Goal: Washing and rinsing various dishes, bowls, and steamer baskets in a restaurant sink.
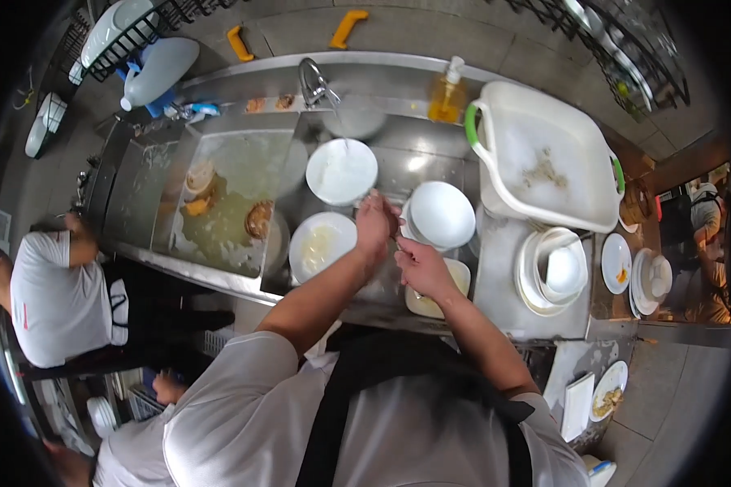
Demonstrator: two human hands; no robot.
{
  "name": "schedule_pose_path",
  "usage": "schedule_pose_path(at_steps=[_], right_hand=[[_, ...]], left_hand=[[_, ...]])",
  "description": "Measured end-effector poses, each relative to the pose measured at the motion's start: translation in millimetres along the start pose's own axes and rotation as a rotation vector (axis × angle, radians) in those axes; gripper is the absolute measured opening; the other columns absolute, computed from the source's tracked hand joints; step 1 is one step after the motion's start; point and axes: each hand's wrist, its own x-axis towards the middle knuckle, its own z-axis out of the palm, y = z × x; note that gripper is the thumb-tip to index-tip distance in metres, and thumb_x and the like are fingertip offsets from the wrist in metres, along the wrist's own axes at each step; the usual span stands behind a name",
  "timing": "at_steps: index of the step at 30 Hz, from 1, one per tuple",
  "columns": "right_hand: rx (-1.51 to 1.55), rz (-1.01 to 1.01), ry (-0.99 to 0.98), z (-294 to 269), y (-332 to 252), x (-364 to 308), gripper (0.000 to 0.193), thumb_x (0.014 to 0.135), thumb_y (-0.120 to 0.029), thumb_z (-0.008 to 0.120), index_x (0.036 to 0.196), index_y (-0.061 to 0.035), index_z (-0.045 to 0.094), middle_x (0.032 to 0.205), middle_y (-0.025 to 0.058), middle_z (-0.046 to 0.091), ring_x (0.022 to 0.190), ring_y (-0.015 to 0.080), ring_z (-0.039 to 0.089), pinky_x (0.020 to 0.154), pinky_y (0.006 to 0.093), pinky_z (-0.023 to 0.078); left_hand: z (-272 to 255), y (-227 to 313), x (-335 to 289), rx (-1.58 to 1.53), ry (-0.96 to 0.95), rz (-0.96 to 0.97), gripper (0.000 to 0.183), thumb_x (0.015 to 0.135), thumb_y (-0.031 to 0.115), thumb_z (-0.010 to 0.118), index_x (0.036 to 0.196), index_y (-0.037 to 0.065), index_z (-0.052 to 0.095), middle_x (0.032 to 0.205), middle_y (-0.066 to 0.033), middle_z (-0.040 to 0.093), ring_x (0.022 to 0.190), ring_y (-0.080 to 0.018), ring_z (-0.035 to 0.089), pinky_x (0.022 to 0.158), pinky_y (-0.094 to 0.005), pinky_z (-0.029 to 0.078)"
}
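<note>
Close together over the steel sink, my two hands meet at the middle. My left hand (374, 224) is closed, its fingers curled around something thin and dark that I cannot make out. Just right of it, my right hand (425, 269) is closed too, pinching at the same spot. Beyond the left hand a white bowl (342, 172) stands under the running tap (317, 85). Left of that hand lies a white plate (322, 246) with pale yellowish remains. Stacked white bowls (440, 214) stand beyond the right hand, and a pale square container (439, 290) is partly hidden under it.
A sink basin (219, 154) at left holds murky water and soaking pieces. At right stand a white tub (544, 154) with suds, a soap bottle (447, 91) and stacked dishes (554, 272). A co-worker (61, 284) stands at far left; another person's sleeve (130, 450) shows lower left.
</note>
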Motion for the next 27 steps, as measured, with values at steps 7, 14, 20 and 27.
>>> schedule_pose_path(at_steps=[7, 14, 20, 27], right_hand=[[0.773, -0.005, -0.014, 54, -52, 222, 0.010, 0.093, -0.019, 0.072, 0.101, -0.0146, 0.068, 0.080, -0.0009, 0.063, 0.055, 0.0108, 0.057, 0.043, 0.0264, 0.041], [0.543, -0.207, 0.440, 23, -114, 162, 0.016, 0.086, -0.002, 0.057, 0.097, -0.0048, 0.069, 0.074, 0.0058, 0.067, 0.055, 0.0163, 0.062, 0.048, 0.0331, 0.049], [0.610, -0.303, 0.847, -121, -130, 46, 0.024, 0.103, -0.023, 0.058, 0.108, -0.0020, 0.068, 0.088, 0.0040, 0.069, 0.079, 0.0119, 0.068, 0.069, 0.0276, 0.055], [0.852, 0.087, 0.630, 41, -20, 15, 0.016, 0.098, -0.016, 0.055, 0.091, -0.0040, 0.062, 0.070, 0.0068, 0.062, 0.059, 0.0173, 0.064, 0.053, 0.0295, 0.051]], left_hand=[[-34, 108, 196, -0.180, -0.105, -0.303, 0.027, 0.105, 0.032, 0.052, 0.104, 0.006, 0.060, 0.080, -0.0095, 0.065, 0.064, -0.0210, 0.063, 0.061, -0.0340, 0.058], [-75, 154, 281, 0.087, -0.249, -0.008, 0.022, 0.105, 0.032, 0.049, 0.099, 0.013, 0.059, 0.081, -0.0035, 0.063, 0.070, -0.0133, 0.060, 0.057, -0.0262, 0.048], [14, -17, 168, 1.166, -0.672, -0.559, 0.051, 0.093, 0.043, 0.067, 0.131, 0.011, 0.052, 0.099, -0.0111, 0.067, 0.091, -0.0251, 0.068, 0.072, -0.0428, 0.059], [6, -41, 172, 1.200, -0.625, -0.486, 0.042, 0.090, 0.013, 0.048, 0.130, 0.000, 0.053, 0.089, -0.0204, 0.070, 0.060, -0.0270, 0.070, 0.045, -0.0323, 0.054]])
